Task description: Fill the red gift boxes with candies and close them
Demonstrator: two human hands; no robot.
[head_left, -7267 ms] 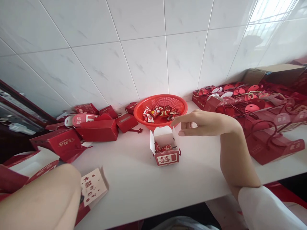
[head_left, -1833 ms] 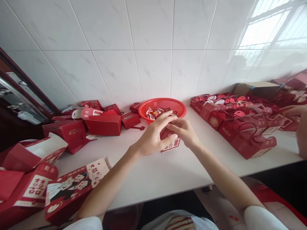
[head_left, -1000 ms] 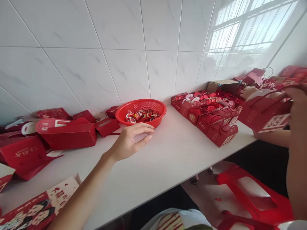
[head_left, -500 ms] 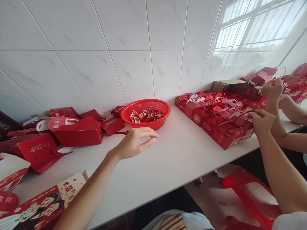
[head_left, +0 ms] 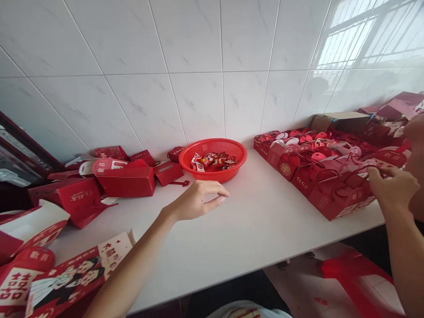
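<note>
In the head view, a red plastic basket (head_left: pixel 213 176) stood on the white table (head_left: pixel 232 251), close against the tiled wall (head_left: pixel 195 39). Its perforated sides enclosed a loose heap of wrapped sweets (head_left: pixel 217 161), mostly red with some white, which covered part of the bottom and lay well below the rim.

The left hand (head_left: pixel 196 201) hovered over the table just in front of the basket, released, fingers curved and thumb apart, holding nothing. The right hand (head_left: pixel 395 187) reached to the packed rows on the other side, its fingertips at the upper part of the nearest gift box (head_left: pixel 336 198); whether it gripped that box could not be told.

That box stood upright at the front of the rows of gift boxes (head_left: pixel 293 170), which were set side by side with their cord handles and round tabs upward; their contents were hidden. Behind them sat a brown carton (head_left: pixel 349 118), its inside out of sight. At the far right edge another person's arm (head_left: pixel 415 165) showed, blurred.

To the left lay a jumble of containers: a plain red box (head_left: pixel 127 182) on its side, an open box (head_left: pixel 36 223) showing its white lining, and a box printed with a couple (head_left: pixel 77 278), lying near the table's front edge.
</note>
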